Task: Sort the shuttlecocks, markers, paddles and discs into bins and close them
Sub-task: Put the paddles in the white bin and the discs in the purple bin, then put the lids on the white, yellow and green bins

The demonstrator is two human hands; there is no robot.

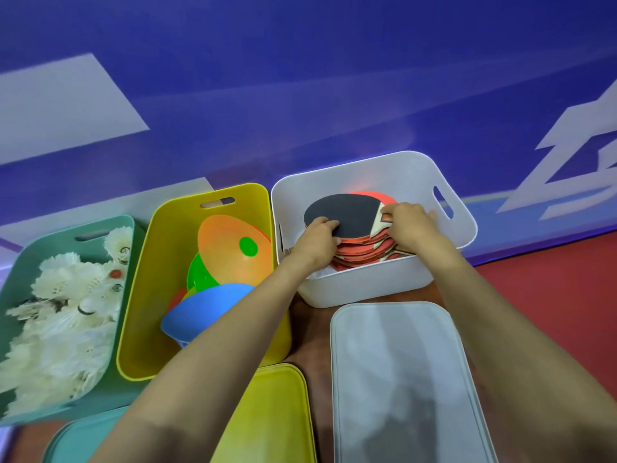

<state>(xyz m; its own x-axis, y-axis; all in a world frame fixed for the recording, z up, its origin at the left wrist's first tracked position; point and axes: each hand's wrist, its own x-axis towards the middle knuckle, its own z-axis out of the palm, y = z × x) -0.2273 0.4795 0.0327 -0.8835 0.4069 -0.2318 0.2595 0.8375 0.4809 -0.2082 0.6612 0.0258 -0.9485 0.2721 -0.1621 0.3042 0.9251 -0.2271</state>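
— Three lids lie nearest, along the near edge of the surface: teal lid, yellow lid, white lid.
— And the hands?
— Left grip curls its fingers over the rim of the top paddle, black face up. Right grip pinches the same paddle near its neck. It lies on a stack of red paddles inside the white bin, far right.
— Counts?
— Three open bins. In the yellow bin I see four discs. The teal bin holds shuttlecocks, too many to count.
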